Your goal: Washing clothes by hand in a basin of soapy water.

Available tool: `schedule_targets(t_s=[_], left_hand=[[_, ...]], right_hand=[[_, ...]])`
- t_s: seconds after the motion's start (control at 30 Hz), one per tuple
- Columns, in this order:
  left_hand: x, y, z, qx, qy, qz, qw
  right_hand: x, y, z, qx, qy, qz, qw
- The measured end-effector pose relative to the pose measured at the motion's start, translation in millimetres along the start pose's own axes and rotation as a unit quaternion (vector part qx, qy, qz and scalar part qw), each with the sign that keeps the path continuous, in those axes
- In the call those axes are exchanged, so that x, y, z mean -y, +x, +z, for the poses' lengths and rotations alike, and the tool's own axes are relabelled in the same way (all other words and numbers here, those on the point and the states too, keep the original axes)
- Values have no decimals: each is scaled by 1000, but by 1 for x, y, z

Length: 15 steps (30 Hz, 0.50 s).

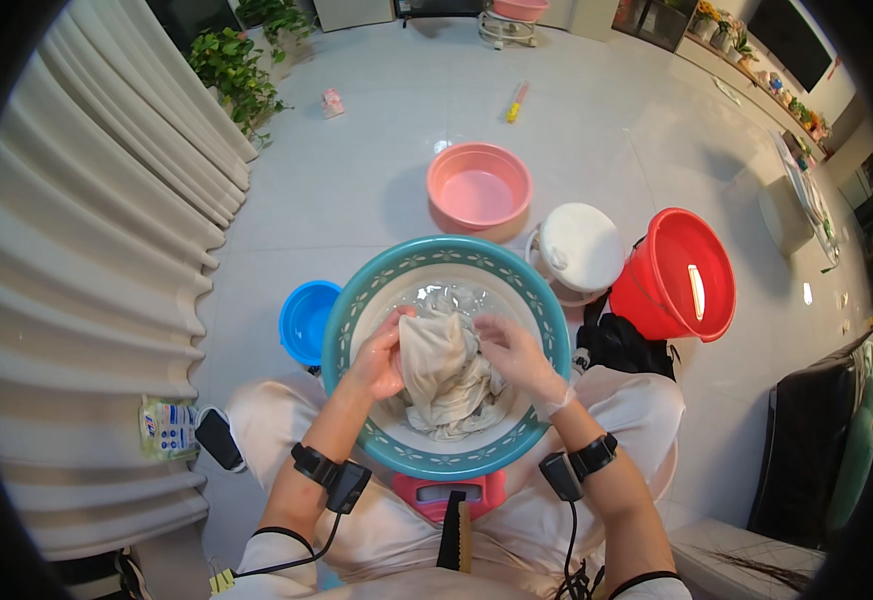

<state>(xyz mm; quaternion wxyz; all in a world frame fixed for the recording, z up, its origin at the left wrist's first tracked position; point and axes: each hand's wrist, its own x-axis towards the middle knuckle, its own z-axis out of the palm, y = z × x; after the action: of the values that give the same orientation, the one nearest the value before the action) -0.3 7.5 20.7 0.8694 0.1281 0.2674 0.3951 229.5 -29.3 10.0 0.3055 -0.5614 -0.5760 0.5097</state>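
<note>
A pale, wet cloth (434, 352) lies bunched in the basin (444, 252), a wide one with a patterned teal rim and white inside. Part of it is lifted into a smooth fold between the two hands; the rest spreads in crumpled folds below and to the right, with shiny water around the far end.

The left hand (380, 358) is at the cloth's left edge, fingers and thumb closed on the raised fold, so the cloth lies just to its right. The right hand (518, 355) is on the other side, fingers curved in toward the cloth, which lies to its left — they are blurred, and I cannot tell whether they grip it.

Both forearms wear black straps with small boxes. The basin is in front of the person's pale-clothed knees, with a pink object (486, 488) near its close edge. A small blue basin (306, 325) is just to the left; a pink basin (479, 188) is beyond. On the right are a white round-topped item (581, 245) and a red bucket (681, 270) — a dark bundle (628, 348) lies below it.
</note>
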Motion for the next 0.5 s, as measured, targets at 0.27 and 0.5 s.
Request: schedule_targets(t_s=[0.27, 0.5], left_hand=[[-5, 4, -11, 57, -51, 21, 997], [6, 31, -60, -335, 183, 56, 922]], right_hand=[[-11, 23, -8, 188, 247, 102, 945], [-55, 43, 8, -166, -187, -52, 967]])
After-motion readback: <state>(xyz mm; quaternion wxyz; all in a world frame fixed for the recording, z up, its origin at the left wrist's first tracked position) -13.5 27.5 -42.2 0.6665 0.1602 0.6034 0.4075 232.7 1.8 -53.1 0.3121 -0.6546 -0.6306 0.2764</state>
